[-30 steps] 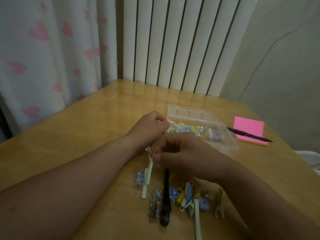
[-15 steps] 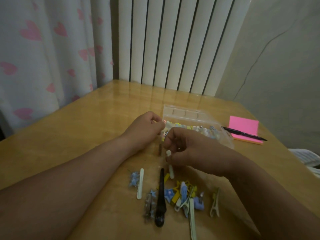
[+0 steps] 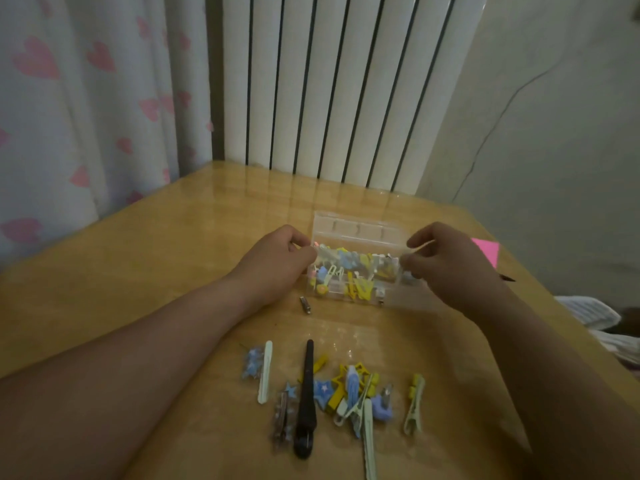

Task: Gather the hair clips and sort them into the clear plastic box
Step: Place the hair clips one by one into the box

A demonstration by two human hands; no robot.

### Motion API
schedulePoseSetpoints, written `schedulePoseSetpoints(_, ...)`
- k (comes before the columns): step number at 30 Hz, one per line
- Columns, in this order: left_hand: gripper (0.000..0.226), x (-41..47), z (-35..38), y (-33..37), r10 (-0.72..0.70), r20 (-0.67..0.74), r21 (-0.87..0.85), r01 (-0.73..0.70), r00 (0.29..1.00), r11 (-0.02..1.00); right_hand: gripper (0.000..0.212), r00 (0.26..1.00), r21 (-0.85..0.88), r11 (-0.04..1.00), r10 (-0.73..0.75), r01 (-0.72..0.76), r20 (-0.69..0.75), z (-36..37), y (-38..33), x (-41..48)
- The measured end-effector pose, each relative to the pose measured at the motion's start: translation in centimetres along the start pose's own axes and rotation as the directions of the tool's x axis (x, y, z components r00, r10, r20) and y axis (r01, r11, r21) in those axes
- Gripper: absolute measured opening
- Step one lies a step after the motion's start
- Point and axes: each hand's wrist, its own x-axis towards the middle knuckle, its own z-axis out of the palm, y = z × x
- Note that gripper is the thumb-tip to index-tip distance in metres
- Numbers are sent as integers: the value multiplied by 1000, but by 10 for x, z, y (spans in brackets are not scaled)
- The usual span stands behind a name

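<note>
Task judged roughly half done. Clear plastic box is set on worktop at centre, lid thrown back toward 12 o'clock; long axis runs 9 to 3 o'clock. A good many yellow, blue and white clips are already packed inside. Loose clips are left in a scatter at 6 o'clock of the box, well apart from it; most are laid roughly along 12 to 6. Black clip, the longest of them, is pointed with narrow tip to 12 and broad end to 6. Small metal clip is noted alone, just beside the box's front left corner. Left hand is held at the box's 9 o'clock end, fingers curled onto the end wall, seemingly to steady it. Right hand is held at the 3 o'clock end, thumb and fingers pinched on what appears a slim pale clip; blurred, its heading not readable. Pink note pad and pen are partly hidden behind the right hand.
</note>
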Motion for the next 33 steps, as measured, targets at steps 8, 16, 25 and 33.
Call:
schedulePoseSetpoints(8,24,1,0,-3,13,-2,13,-13,1000,1000,3,993,-256,962,-69,91,93,17,-1,2)
schedulePoseSetpoints(16,24,-1,0,0,24,-3,18,-24,1000,1000,15,992,-327,937,-111,125,61,21,0,-1)
schedulePoseSetpoints(25,22,-1,-2,1,-1,-23,-53,0,1000,999,10,903,-132,893,-423,429,74,31,-52,-41)
schedulePoseSetpoints(33,19,1,-2,1,-41,-52,-169,32,998,985,28,854,-375,773,-408,511,323,60,-79,-63)
